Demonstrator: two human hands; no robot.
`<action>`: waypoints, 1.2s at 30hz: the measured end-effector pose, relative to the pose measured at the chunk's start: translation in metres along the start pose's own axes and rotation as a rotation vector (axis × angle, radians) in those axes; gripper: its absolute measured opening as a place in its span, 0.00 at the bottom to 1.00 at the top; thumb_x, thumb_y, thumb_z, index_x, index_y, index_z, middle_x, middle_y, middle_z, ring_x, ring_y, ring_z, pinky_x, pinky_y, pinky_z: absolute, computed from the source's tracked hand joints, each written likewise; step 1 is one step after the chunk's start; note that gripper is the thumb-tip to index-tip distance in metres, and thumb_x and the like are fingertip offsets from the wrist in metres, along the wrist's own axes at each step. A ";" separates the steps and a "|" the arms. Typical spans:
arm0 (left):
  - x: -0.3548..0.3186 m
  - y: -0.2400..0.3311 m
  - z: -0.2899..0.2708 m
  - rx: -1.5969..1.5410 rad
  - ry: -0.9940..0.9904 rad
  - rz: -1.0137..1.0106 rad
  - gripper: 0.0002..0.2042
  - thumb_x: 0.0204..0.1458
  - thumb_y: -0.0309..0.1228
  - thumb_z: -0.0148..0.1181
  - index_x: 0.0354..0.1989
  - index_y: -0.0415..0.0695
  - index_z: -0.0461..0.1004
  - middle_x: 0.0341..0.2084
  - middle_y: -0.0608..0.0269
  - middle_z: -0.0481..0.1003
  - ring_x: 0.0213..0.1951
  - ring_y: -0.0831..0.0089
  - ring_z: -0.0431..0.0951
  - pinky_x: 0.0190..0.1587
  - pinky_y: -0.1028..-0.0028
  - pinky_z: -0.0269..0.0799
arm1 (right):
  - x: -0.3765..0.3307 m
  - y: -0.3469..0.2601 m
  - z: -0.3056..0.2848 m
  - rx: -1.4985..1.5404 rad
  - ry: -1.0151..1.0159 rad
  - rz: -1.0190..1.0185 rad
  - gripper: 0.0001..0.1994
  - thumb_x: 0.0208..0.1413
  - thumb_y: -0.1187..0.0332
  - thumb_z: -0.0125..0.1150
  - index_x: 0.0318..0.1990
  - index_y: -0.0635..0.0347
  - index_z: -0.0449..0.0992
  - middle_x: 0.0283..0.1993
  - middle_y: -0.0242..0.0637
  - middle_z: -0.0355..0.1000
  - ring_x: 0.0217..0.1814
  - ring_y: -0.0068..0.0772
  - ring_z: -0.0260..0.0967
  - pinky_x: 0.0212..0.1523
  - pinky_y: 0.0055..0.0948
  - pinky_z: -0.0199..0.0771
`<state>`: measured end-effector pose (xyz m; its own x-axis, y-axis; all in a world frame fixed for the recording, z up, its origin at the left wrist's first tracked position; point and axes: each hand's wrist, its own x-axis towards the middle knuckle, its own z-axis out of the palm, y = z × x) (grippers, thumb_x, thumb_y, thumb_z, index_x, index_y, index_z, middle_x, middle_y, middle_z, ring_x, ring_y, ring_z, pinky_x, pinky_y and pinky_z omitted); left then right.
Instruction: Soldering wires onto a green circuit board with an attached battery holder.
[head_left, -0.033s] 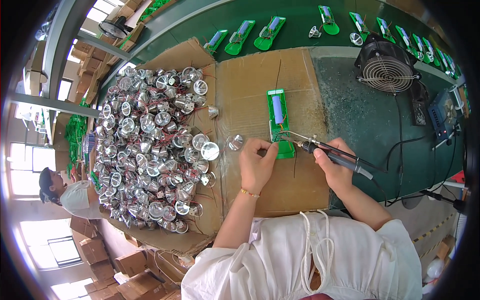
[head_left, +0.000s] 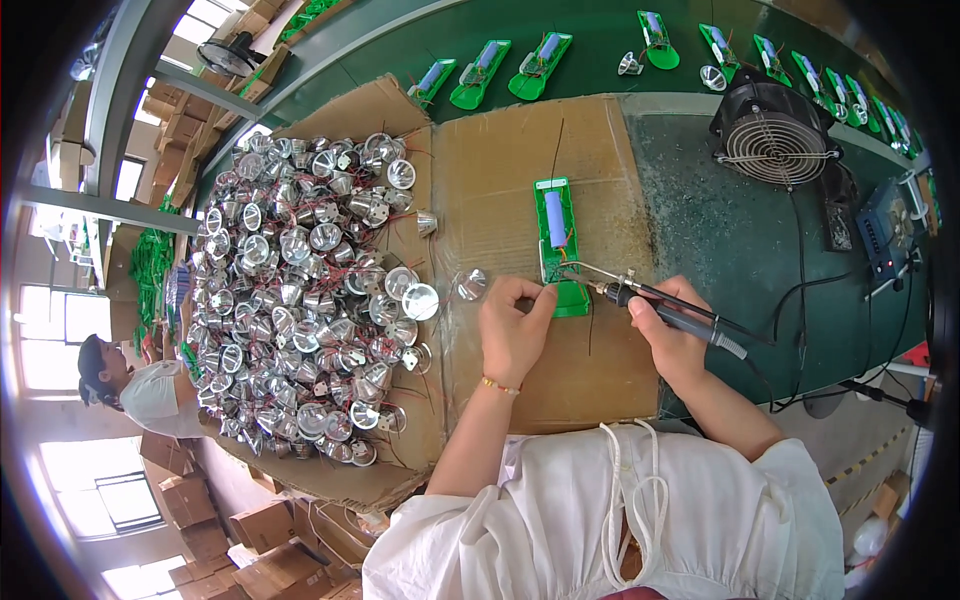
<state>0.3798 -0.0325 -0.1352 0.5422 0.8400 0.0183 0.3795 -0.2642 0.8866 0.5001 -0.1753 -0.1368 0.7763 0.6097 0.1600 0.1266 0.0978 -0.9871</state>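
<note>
A green plastic housing [head_left: 571, 297] lies on cardboard, with a blue-purple cylindrical battery [head_left: 556, 220] and fine wires in it. My right hand [head_left: 668, 330] is closed round a soldering iron [head_left: 680, 319] with a thin metal tube fixed along it. The iron's tip reaches the wired part of the housing, below the battery. At the housing's left edge, my left hand [head_left: 517, 325] pinches thumb and finger together; what is between them is too small to make out. A shiny reflector cup [head_left: 469, 285] lies just left of that hand.
A heap of reflector cups with red wires [head_left: 300, 290] fills the cardboard tray on the left. More green housings [head_left: 482, 73] line the far bench. A black fan [head_left: 772, 140] and a blue powered box [head_left: 885, 235] stand at right, with cables. Another person [head_left: 135, 385] is at far left.
</note>
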 end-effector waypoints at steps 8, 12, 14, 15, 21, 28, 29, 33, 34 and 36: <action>0.002 -0.003 -0.001 0.030 -0.003 0.036 0.08 0.42 0.28 0.61 0.20 0.37 0.71 0.21 0.58 0.71 0.22 0.72 0.70 0.27 0.75 0.66 | -0.007 -0.004 -0.017 0.003 0.060 0.024 0.08 0.49 0.70 0.60 0.29 0.63 0.67 0.21 0.33 0.68 0.22 0.18 0.65 0.24 0.17 0.63; 0.003 0.000 -0.001 0.024 0.009 0.030 0.08 0.42 0.28 0.61 0.20 0.37 0.72 0.22 0.58 0.71 0.23 0.71 0.71 0.28 0.75 0.66 | -0.012 0.001 -0.028 0.011 0.100 0.032 0.08 0.48 0.70 0.61 0.29 0.63 0.68 0.20 0.32 0.69 0.22 0.16 0.64 0.24 0.17 0.62; 0.003 -0.001 0.000 0.036 0.002 0.016 0.09 0.42 0.29 0.61 0.20 0.36 0.71 0.22 0.58 0.71 0.24 0.71 0.71 0.29 0.75 0.66 | -0.015 0.000 -0.035 0.002 0.104 0.054 0.08 0.48 0.70 0.60 0.29 0.63 0.67 0.21 0.32 0.68 0.22 0.17 0.64 0.24 0.17 0.63; 0.003 -0.001 0.000 0.039 0.003 0.019 0.09 0.42 0.29 0.61 0.20 0.36 0.71 0.22 0.58 0.71 0.24 0.71 0.71 0.29 0.75 0.66 | -0.016 0.000 -0.038 -0.009 0.104 0.078 0.08 0.49 0.70 0.59 0.29 0.64 0.66 0.22 0.32 0.66 0.23 0.18 0.64 0.25 0.17 0.64; -0.003 0.019 -0.001 0.102 0.043 0.032 0.09 0.42 0.31 0.62 0.24 0.38 0.72 0.21 0.58 0.73 0.26 0.70 0.74 0.30 0.74 0.68 | -0.017 0.012 -0.063 -0.024 0.172 0.028 0.08 0.49 0.71 0.60 0.29 0.63 0.68 0.20 0.31 0.68 0.21 0.15 0.62 0.23 0.16 0.61; 0.003 0.023 -0.030 0.653 -0.164 0.220 0.09 0.42 0.33 0.55 0.31 0.46 0.75 0.23 0.58 0.74 0.29 0.58 0.74 0.31 0.64 0.69 | -0.017 0.012 -0.072 0.039 0.238 0.078 0.07 0.48 0.71 0.60 0.29 0.63 0.68 0.20 0.32 0.68 0.21 0.16 0.62 0.23 0.15 0.60; 0.004 0.024 -0.034 0.657 -0.169 0.222 0.09 0.42 0.33 0.55 0.31 0.46 0.75 0.23 0.58 0.74 0.29 0.58 0.74 0.31 0.64 0.69 | -0.018 0.014 -0.074 0.016 0.219 0.057 0.07 0.48 0.72 0.60 0.29 0.64 0.68 0.20 0.32 0.68 0.21 0.16 0.62 0.23 0.15 0.60; 0.000 0.025 -0.031 0.568 -0.133 0.227 0.12 0.41 0.39 0.59 0.27 0.42 0.74 0.21 0.57 0.73 0.28 0.58 0.73 0.31 0.63 0.68 | -0.018 0.014 -0.074 0.044 0.206 0.055 0.07 0.48 0.72 0.61 0.29 0.64 0.68 0.20 0.32 0.68 0.21 0.16 0.62 0.23 0.15 0.60; -0.003 0.029 -0.022 0.659 -0.048 0.224 0.14 0.40 0.42 0.60 0.25 0.42 0.74 0.20 0.56 0.73 0.27 0.58 0.73 0.30 0.63 0.68 | -0.017 0.014 -0.074 0.063 0.204 0.058 0.07 0.48 0.72 0.61 0.29 0.64 0.68 0.20 0.32 0.68 0.21 0.16 0.62 0.23 0.15 0.60; -0.005 0.021 -0.007 0.791 0.115 0.278 0.17 0.37 0.45 0.63 0.18 0.42 0.71 0.17 0.57 0.71 0.24 0.60 0.72 0.28 0.63 0.66 | -0.016 0.015 -0.073 0.072 0.181 0.057 0.07 0.48 0.72 0.61 0.29 0.64 0.68 0.20 0.32 0.68 0.21 0.16 0.62 0.23 0.15 0.60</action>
<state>0.3800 -0.0391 -0.1139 0.6301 0.7271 0.2726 0.6799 -0.6861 0.2588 0.5345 -0.2407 -0.1541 0.8801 0.4652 0.0947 0.0397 0.1265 -0.9912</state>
